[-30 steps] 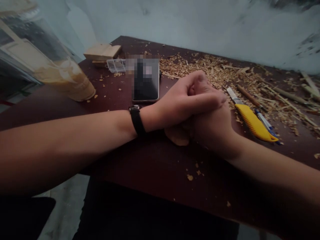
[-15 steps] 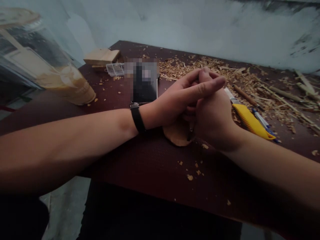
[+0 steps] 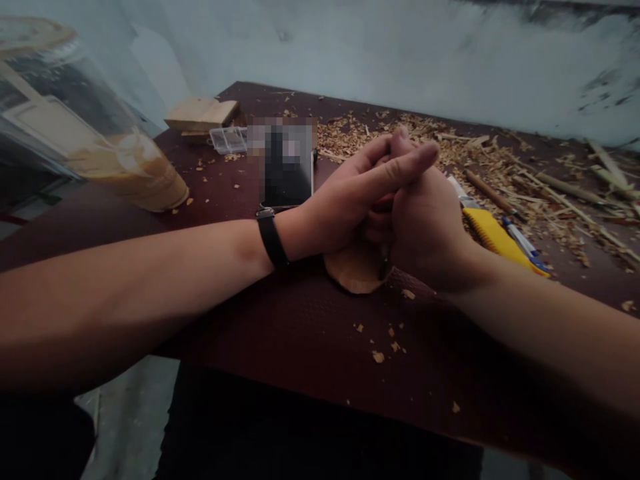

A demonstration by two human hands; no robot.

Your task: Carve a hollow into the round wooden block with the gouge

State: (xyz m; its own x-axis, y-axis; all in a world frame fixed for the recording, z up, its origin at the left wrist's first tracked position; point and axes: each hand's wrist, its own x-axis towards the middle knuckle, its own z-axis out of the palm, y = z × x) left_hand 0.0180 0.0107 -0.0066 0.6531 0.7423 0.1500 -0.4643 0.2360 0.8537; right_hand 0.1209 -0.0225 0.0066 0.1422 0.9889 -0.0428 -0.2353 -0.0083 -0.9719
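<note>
1. Tan and round-edged, a wooden piece (image 3: pixel 355 272) is seen partly covered by the bare left hand (image 3: pixel 350 197) and bare right hand (image 3: pixel 429 228), low over the dark red table (image 3: pixel 280 327); whether it is rested on the table cannot be told
2. The left hand is laid against the right hand, its thumb stretched out and its fingers partly curled; whether the wooden piece is gripped by them cannot be told
3. The right hand is curled; a slim dark object (image 3: pixel 385 267) is glimpsed at its lower edge, but whether it is gripped there is hidden
4. Work on the wooden piece is judged to be well under way: its visible edge is already rounded, and pale brown wood shavings (image 3: pixel 493 157) are strewn across the table's far side; what is left cannot be judged while so much is covered
5. Against the view a second ago, the left thumb is raised and straightened instead of folded over the right hand, and more of the wooden piece is exposed
</note>
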